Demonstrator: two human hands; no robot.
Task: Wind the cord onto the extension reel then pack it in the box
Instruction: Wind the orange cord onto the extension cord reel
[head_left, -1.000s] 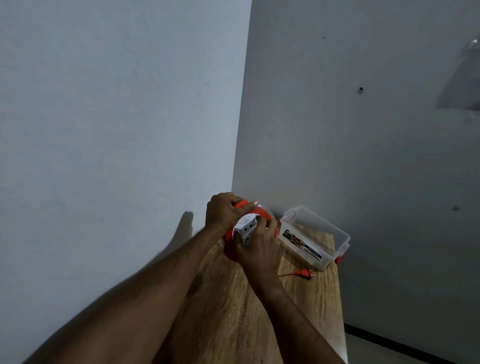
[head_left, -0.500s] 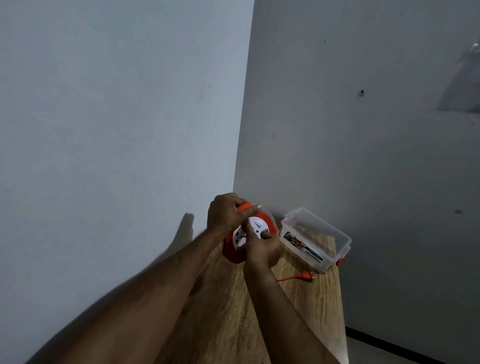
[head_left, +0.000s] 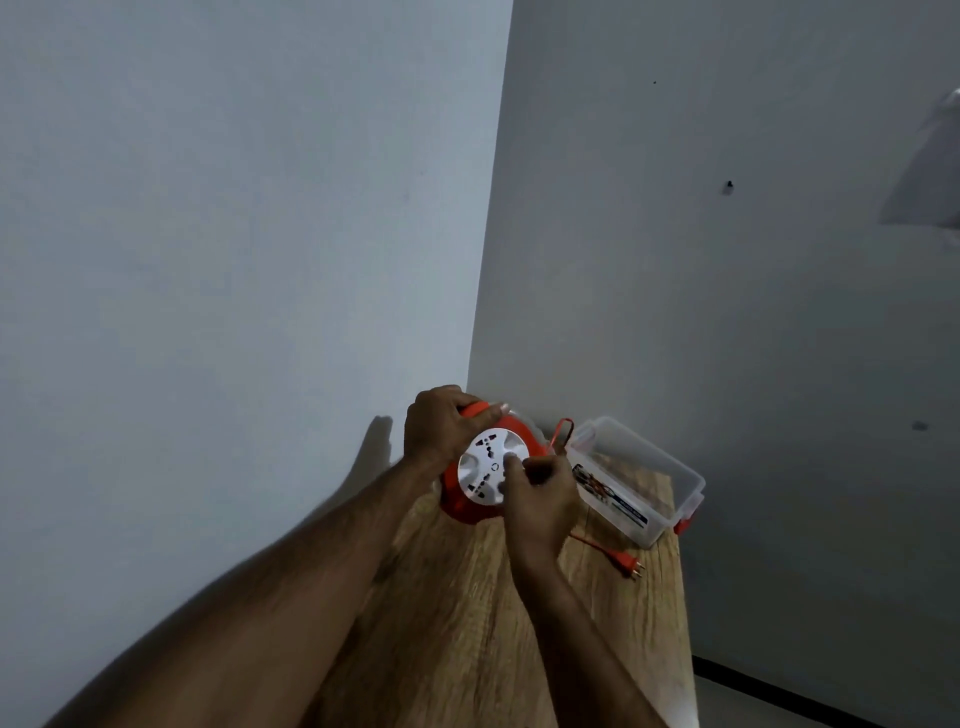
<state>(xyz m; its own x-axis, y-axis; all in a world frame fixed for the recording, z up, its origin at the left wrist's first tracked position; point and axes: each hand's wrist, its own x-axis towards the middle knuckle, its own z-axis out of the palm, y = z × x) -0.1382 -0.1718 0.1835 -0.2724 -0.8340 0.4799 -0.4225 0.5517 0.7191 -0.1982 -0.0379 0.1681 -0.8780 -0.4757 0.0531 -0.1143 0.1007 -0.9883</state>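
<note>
An orange extension reel (head_left: 462, 506) with a white socket face (head_left: 485, 467) stands tilted on the wooden table (head_left: 467, 623) near the wall corner. My left hand (head_left: 439, 428) grips its orange handle from above. My right hand (head_left: 540, 493) rests its fingertips on the white face, at its right side. A loop of orange cord (head_left: 562, 431) rises behind the reel. Loose cord runs out from under my right hand to the orange plug (head_left: 629, 565), which lies on the table. A clear plastic box (head_left: 636, 480) with a label and an orange clip stands open to the right.
Two grey walls meet just behind the reel. The table's right edge (head_left: 684, 623) drops to a dark floor. A dark skirting line (head_left: 779, 691) runs along the right wall's foot.
The white face has turned and now faces me fully. A cord loop has appeared behind the reel. The plug has kept its place in front of the box.
</note>
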